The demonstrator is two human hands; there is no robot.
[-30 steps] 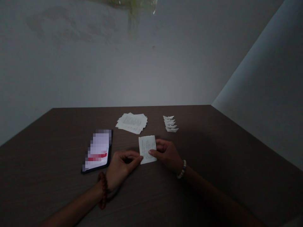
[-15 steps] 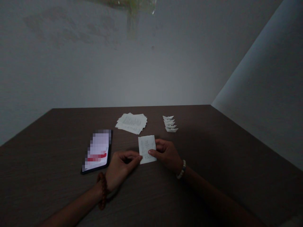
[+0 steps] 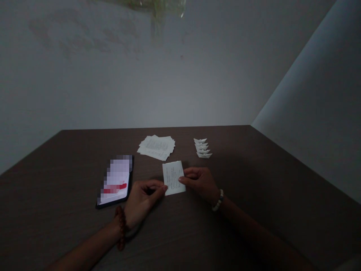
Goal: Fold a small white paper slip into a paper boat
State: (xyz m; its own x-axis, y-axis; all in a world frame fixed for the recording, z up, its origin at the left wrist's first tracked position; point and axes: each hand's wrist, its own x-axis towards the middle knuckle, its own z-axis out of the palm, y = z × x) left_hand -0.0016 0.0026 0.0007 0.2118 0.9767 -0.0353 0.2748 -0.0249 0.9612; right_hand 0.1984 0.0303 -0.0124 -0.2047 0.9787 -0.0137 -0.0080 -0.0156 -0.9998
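A small sheet of printed white paper (image 3: 173, 177), which looks folded, is held just over the table between my two hands. My left hand (image 3: 145, 198) pinches its lower left corner between thumb and forefinger. On the other side, my right hand (image 3: 200, 183) grips the right edge, thumb on top and the fingers partly hidden behind. Beyond the paper lies a loose stack of printed sheets (image 3: 156, 146). Several small folded paper boats (image 3: 203, 147) stand in a close row, farther back and to the right.
A phone (image 3: 116, 180) with a lit, blurred screen lies left of my left hand. The dark wooden table (image 3: 70, 165) reaches back to a grey wall (image 3: 180, 90). A slanting pale surface (image 3: 318, 94) rises at the right.
The paper has shifted slightly left and turned a little. My right thumb sits nearer its right edge, while my left hand keeps its pinch and moves slightly left.
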